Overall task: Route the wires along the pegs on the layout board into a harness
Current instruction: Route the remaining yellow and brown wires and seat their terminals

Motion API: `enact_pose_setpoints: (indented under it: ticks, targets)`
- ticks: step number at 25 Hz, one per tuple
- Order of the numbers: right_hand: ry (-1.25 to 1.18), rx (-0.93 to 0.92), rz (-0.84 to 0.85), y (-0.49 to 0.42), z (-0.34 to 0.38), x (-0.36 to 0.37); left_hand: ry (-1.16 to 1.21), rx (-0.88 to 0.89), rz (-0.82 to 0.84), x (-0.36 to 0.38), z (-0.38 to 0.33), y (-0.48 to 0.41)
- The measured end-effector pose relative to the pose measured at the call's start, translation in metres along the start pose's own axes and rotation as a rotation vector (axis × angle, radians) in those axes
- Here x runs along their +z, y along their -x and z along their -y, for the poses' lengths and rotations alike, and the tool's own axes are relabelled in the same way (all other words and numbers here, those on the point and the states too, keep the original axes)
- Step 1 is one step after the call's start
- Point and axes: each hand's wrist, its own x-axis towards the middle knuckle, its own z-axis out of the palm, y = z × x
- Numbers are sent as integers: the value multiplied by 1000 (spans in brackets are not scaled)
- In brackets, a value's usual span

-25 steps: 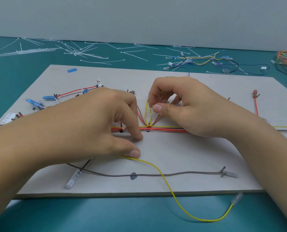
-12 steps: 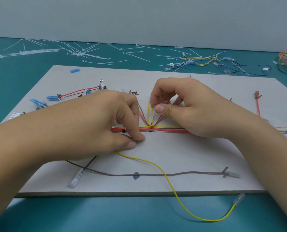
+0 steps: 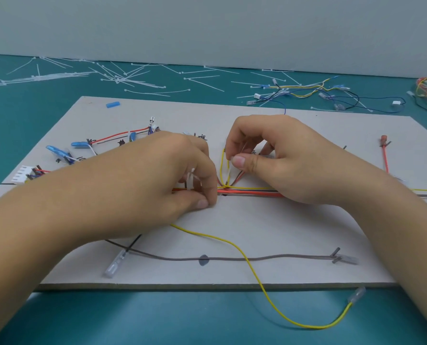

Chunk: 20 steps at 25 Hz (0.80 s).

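Head view: at the middle of the layout board [image 3: 257, 232], the left hand [image 3: 157, 185] pinches the wires [image 3: 252, 192] and the right hand [image 3: 277, 158] pinches the yellow loop [image 3: 223, 165]. They look light and floppy, so I would grip close to the crossing.

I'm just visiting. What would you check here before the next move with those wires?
1. Left hand grips the wire bundle beside a white tie: ok.
2. Right hand pinches a white strip at the yellow loop: ok.
3. Tie closed round the bundle: cannot tell.
4. Grey wire lies flat up to its right peg: ok.
5. Yellow wire fully routed: not ok, its end lies off the layout board.
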Motion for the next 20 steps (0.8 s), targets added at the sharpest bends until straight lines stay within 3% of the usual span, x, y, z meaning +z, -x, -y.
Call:
enact_pose_setpoints:
  ticks: [6, 20]
  targets:
    - [-1, -6, -1, 0, 0, 0, -121, 9, 71, 3, -6, 1]
    - [-11, 13, 11, 2, 3, -2, 55, 71, -103, 5, 7, 0]
